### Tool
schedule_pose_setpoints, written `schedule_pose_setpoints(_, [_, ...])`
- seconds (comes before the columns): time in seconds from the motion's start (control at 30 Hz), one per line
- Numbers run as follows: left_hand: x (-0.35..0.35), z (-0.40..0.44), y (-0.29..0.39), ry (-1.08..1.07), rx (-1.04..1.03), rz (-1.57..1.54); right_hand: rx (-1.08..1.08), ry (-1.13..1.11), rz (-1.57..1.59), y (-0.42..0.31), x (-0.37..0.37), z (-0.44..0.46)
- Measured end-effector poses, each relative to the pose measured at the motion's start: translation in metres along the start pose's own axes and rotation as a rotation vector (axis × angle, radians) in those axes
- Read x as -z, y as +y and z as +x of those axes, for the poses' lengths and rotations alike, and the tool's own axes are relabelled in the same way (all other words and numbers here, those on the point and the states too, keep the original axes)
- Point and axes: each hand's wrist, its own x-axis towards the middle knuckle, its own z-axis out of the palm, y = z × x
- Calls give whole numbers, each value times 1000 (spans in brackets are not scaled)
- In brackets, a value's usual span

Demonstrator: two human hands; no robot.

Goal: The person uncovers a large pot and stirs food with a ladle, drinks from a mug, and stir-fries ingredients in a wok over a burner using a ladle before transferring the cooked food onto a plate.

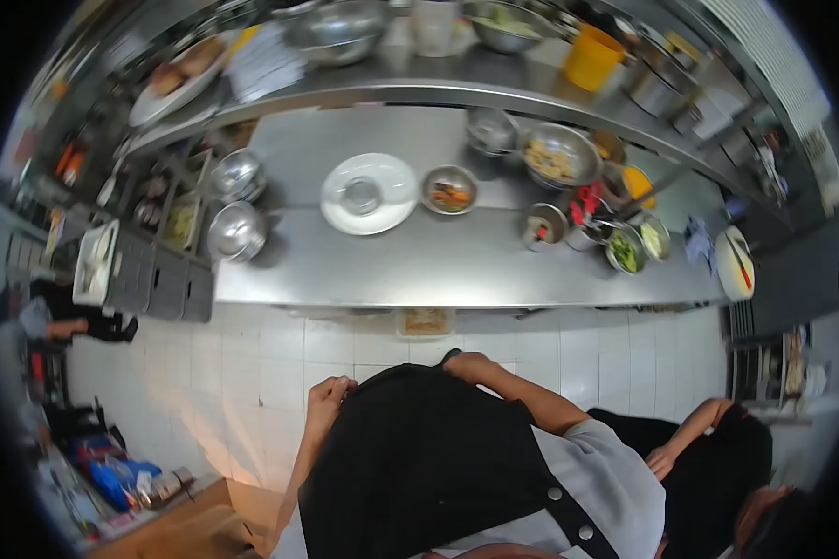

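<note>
My soft black cloth apron (419, 456) bulged roundly over my front, long axis toward the flat steel counter (373, 270). My left hand (326, 398) and right hand (471, 367) were at its edges; whether clenched, I couldn't tell.

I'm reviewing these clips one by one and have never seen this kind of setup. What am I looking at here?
There is no machine: a person works with two bare hands. The single picture comes from a camera worn on their head, looking forward and down, so the curved edges are lens distortion.

The left hand and right hand are at the person's black apron. No dish or tool shows in either; whether they grip the cloth is unclear.

On the metal counter ahead sit a white plate bearing a small round dish, and, to its right, a metal bowl of chopped food. The hand at right is someone else's.
</note>
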Motion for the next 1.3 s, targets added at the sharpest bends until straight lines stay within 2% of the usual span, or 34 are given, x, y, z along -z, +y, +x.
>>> schedule_pose_setpoints(0.03, [18,-21,-15,99,165,-264,11,-46,-138,-14,3,13])
schedule_pose_setpoints(0.07, [36,-39,-25,151,164,-294,40,-63,-186,-14,-8,43])
schedule_pose_setpoints(0.13, [74,-74,-38,50,121,-382,288,188,-289,-8,-35,117])
schedule_pose_setpoints(0.17, [93,-91,-44,3,92,-425,331,160,-337,-36,-26,127])
schedule_pose_setpoints(0.2, [110,-108,-48,64,85,-459,217,129,-78,-67,-12,134])
schedule_pose_setpoints(0.23, [127,-122,-44,-33,68,-523,91,95,178,-97,-2,142])
schedule_pose_setpoints(0.27, [144,-136,-42,-133,43,-582,82,94,209,-123,1,154])
schedule_pose_setpoints(0.3, [161,-151,-42,-80,33,-606,112,69,166,-145,0,166])
schedule_pose_setpoints(0.37, [193,-180,-39,-67,-238,-370,95,70,83,-180,-8,190])
schedule_pose_setpoints(0.4, [207,-197,-29,-31,-239,-378,113,75,-15,-197,-13,197])
schedule_pose_setpoints(0.47, [230,-228,-4,-37,-512,-216,170,24,-61,-210,-27,220])
schedule_pose_setpoints(0.53, [248,-241,0,11,-528,-218,210,-74,-69,-222,-33,236])
schedule_pose_setpoints(0.63, [263,-233,-17,147,-492,-267,293,-146,-116,-243,-39,253])
schedule_pose_setpoints(0.7, [275,-221,-34,375,-182,-496,290,-165,-170,-255,-35,271])
schedule_pose_setpoints(0.77, [296,-215,-44,443,-144,-485,238,-219,-286,-273,-36,299])
schedule_pose_setpoints(0.83, [317,-207,-51,515,-96,-459,278,-250,-357,-298,-31,335])
schedule_pose_setpoints(0.9, [344,-193,-56,680,-170,-445,336,-266,-416,-344,-21,372])
schedule_pose_setpoints(1.03, [408,-159,-40,775,-57,-435,424,-313,-574,-476,11,437])
schedule_pose_setpoints(1.1, [441,-137,-30,722,11,-309,673,-273,-552,-518,17,490])
schedule_pose_setpoints(1.13, [455,-123,-27,710,16,-319,688,-294,-537,-552,32,500])
schedule_pose_setpoints(1.17, [467,-112,-24,764,-54,-230,814,-248,-545,-568,35,528])
schedule_pose_setpoints(1.23, [483,-92,-15,812,-119,-147,867,-231,-474,-617,71,544])
schedule_pose_setpoints(1.3, [496,-75,-6,1026,-159,-315,746,-226,-419,-652,111,555])
